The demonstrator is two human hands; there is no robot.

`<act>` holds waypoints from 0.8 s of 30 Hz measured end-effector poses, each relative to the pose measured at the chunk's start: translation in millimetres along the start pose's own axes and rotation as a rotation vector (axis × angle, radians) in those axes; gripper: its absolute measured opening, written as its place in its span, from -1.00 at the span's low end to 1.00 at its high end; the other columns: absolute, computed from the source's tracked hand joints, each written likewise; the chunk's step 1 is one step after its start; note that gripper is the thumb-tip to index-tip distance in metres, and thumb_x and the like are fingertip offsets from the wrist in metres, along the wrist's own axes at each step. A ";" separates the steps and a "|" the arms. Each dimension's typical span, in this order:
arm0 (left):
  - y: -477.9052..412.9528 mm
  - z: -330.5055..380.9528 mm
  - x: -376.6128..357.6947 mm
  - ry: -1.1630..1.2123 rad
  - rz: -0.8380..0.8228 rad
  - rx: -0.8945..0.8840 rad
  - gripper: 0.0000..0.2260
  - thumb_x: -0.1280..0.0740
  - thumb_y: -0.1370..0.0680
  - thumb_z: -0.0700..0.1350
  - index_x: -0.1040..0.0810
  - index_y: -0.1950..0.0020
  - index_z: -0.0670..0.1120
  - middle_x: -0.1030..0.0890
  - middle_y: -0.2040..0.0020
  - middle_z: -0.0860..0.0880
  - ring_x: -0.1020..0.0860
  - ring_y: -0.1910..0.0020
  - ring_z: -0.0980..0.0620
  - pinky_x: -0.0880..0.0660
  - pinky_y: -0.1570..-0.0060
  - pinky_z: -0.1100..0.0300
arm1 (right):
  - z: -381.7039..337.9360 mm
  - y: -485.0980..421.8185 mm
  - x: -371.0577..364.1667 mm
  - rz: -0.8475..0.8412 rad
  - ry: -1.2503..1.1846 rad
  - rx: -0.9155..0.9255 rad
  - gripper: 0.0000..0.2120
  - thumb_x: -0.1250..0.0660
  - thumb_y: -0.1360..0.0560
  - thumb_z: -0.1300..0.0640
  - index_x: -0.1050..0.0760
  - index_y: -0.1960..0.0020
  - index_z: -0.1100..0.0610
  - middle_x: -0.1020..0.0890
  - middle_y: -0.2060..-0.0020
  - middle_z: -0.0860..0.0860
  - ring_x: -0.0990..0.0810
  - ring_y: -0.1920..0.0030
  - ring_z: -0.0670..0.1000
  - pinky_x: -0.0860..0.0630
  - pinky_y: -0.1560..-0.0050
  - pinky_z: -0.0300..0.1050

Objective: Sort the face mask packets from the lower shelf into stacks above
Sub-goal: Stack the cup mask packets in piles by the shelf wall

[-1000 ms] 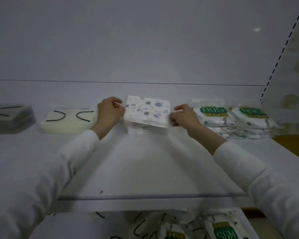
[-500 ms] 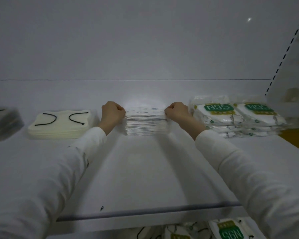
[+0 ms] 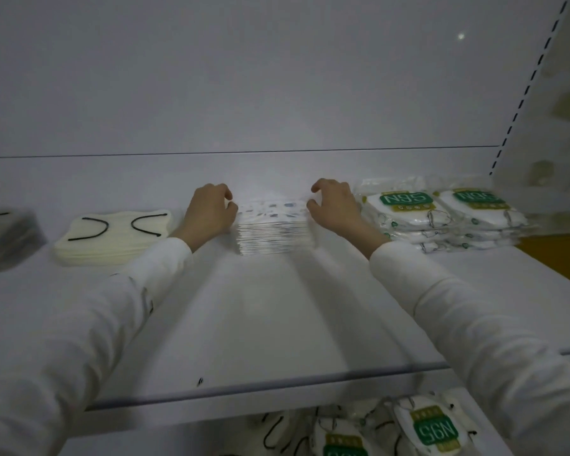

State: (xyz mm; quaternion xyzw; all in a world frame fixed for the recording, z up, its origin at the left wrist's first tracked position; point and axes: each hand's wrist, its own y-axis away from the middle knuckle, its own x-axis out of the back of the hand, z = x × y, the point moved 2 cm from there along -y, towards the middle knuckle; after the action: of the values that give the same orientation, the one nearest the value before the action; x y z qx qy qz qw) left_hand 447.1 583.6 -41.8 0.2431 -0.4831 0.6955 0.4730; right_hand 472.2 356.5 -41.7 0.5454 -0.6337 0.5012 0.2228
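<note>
The patterned packet stack [image 3: 272, 230] sits square in the middle of the upper shelf [image 3: 277, 324], and the hands bracket it: left hand [image 3: 211, 209] at its left edge, right hand [image 3: 334, 205] at its right, each with thumb and loosely curled fingers parted, gripping nothing, thumb tips just at the top packet's edges. Left of it lie the cream mask stack [image 3: 112, 238] and a grey stack [image 3: 4, 238], right of it the N95 stacks [image 3: 441, 218], and loose N95 packets [image 3: 435, 429] are on the lower shelf.

The upper shelf [image 3: 277, 307] is smooth and matt white, like painted metal. The N95 packets [image 3: 441, 218] are wrapped in clear, glossy, crinkled plastic film. The cream masks [image 3: 112, 245] look soft, matt and cloth-like. The sleeves [image 3: 79, 340] are matt white cloth.
</note>
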 end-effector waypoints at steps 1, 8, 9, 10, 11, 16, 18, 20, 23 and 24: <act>3.5 4.7 4.7 -0.008 -0.004 -0.026 -0.76 -0.26 -0.54 -0.17 -0.54 -0.14 -0.26 -0.56 -0.07 -0.26 -0.50 -0.09 -0.21 -0.38 -0.06 0.08 | -2.6 3.3 5.3 0.007 0.026 0.044 -0.65 -0.19 -0.56 0.09 -0.39 -0.32 0.18 -0.45 -0.30 0.12 -0.32 -0.32 0.16 -0.33 -0.20 -0.03; 41.1 58.1 36.4 -0.022 -0.046 -0.143 -0.78 -0.27 -0.52 -0.14 -0.56 -0.11 -0.18 -0.59 -0.07 -0.12 -0.49 -0.09 -0.14 -0.47 -0.10 0.00 | -11.7 35.1 55.3 0.033 0.067 0.193 -0.62 -0.24 -0.52 0.05 -0.40 -0.30 0.13 -0.52 -0.20 0.10 -0.40 -0.25 0.12 -0.38 -0.10 -0.05; 48.7 66.7 39.5 -0.017 -0.047 -0.151 -0.79 -0.27 -0.52 -0.14 -0.56 -0.10 -0.17 -0.59 -0.06 -0.11 -0.50 -0.09 -0.13 -0.48 -0.10 0.00 | -10.1 42.1 63.6 0.042 0.066 0.205 -0.62 -0.25 -0.51 0.04 -0.42 -0.29 0.12 -0.53 -0.19 0.09 -0.42 -0.25 0.11 -0.40 -0.10 -0.04; 57.1 75.1 41.6 -0.012 -0.053 -0.154 -0.80 -0.27 -0.52 -0.13 -0.57 -0.08 -0.17 -0.60 -0.05 -0.10 -0.50 -0.09 -0.12 -0.48 -0.10 -0.01 | -7.7 50.3 71.4 0.048 0.065 0.217 -0.63 -0.26 -0.51 0.03 -0.43 -0.28 0.11 -0.54 -0.17 0.09 -0.44 -0.23 0.11 -0.42 -0.09 -0.04; 67.3 83.7 42.9 -0.007 -0.061 -0.156 -0.81 -0.27 -0.52 -0.13 -0.57 -0.06 -0.17 -0.60 -0.04 -0.09 -0.50 -0.08 -0.11 -0.48 -0.10 -0.01 | -4.6 60.0 78.8 0.053 0.065 0.230 -0.64 -0.26 -0.50 0.02 -0.44 -0.27 0.10 -0.56 -0.16 0.07 -0.46 -0.21 0.10 -0.44 -0.09 -0.04; 133.7 129.9 40.6 0.090 -0.059 -0.153 -0.81 -0.23 -0.52 -0.19 -0.62 0.00 -0.17 -0.63 0.01 -0.10 -0.54 0.07 -0.03 -0.49 0.01 0.12 | 14.4 132.7 108.1 0.091 0.034 0.315 -0.64 -0.28 -0.48 -0.01 -0.45 -0.22 0.11 -0.59 -0.09 0.02 -0.53 -0.11 0.07 -0.50 -0.08 0.03; 168.2 148.9 36.6 0.144 -0.071 -0.167 -0.80 -0.22 -0.53 -0.21 -0.63 0.00 -0.18 -0.63 0.03 -0.07 -0.52 0.11 0.04 -0.41 0.07 0.25 | 25.7 171.8 113.0 0.106 0.013 0.375 -0.61 -0.28 -0.46 -0.02 -0.43 -0.23 0.12 -0.60 -0.06 0.01 -0.53 -0.07 0.06 -0.51 -0.04 0.04; 203.5 163.5 29.8 0.196 -0.103 -0.188 -0.82 -0.24 -0.53 -0.21 -0.63 0.00 -0.16 -0.63 0.03 -0.03 -0.54 0.10 0.06 -0.40 0.08 0.30 | 37.8 211.4 113.7 0.103 0.024 0.448 -0.59 -0.26 -0.46 -0.05 -0.40 -0.23 0.11 -0.59 -0.03 -0.01 -0.53 -0.03 0.03 -0.51 0.03 0.02; 251.4 174.9 11.7 0.299 -0.171 -0.187 -0.86 -0.28 -0.51 -0.20 -0.62 0.05 -0.09 -0.63 0.09 0.01 -0.59 0.14 0.07 -0.43 0.14 0.36 | 55.3 262.7 106.5 0.112 0.043 0.535 -0.63 -0.23 -0.47 -0.02 -0.41 -0.22 0.11 -0.58 0.03 -0.05 -0.53 0.07 0.00 -0.50 0.17 -0.02; 265.0 175.8 2.6 0.336 -0.201 -0.177 -0.88 -0.29 -0.51 -0.21 -0.62 0.07 -0.07 -0.64 0.11 0.01 -0.61 0.17 0.07 -0.44 0.17 0.39 | 61.2 276.8 101.7 0.122 0.033 0.566 -0.65 -0.21 -0.47 -0.01 -0.43 -0.19 0.12 -0.59 0.08 -0.05 -0.53 0.12 0.00 -0.49 0.24 -0.04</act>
State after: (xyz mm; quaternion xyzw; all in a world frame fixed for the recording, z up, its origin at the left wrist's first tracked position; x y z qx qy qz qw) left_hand 188.5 403.4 -83.9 0.1281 -0.4298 0.6306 0.6334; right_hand 204.1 228.2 -90.3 0.5384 -0.4967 0.6795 0.0415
